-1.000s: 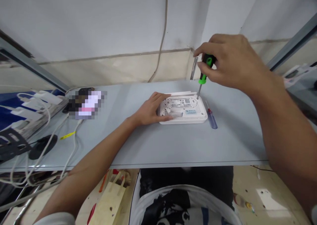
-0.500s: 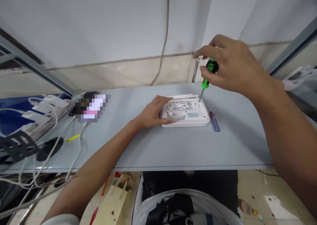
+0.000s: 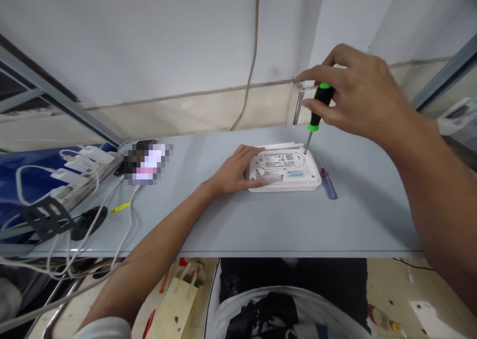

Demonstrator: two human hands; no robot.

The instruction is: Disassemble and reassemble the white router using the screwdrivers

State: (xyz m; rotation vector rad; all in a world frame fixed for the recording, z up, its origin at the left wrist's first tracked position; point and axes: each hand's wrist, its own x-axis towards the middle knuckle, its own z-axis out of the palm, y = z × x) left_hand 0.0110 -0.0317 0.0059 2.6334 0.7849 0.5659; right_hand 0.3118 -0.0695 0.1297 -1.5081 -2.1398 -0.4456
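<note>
A white router [image 3: 285, 171] lies bottom-up on the pale grey table [image 3: 238, 219]. My left hand [image 3: 234, 170] rests on its left end, fingers spread flat over the casing. My right hand [image 3: 352, 95] is closed round the black and green handle of a screwdriver [image 3: 316, 113]. The screwdriver stands nearly upright, its tip set in the router's far right corner.
A small blue-handled screwdriver [image 3: 328, 185] lies just right of the router. White cables and adapters [image 3: 74, 175] pile up at the table's left end, with a blurred object [image 3: 147, 162] beside them. A cable [image 3: 253, 55] runs down the wall behind. A paper bag [image 3: 175, 299] stands under the table.
My right hand has shifted its fingers on the screwdriver handle, which now tilts slightly more. The left hand stays on the router. The view has shifted a little.
</note>
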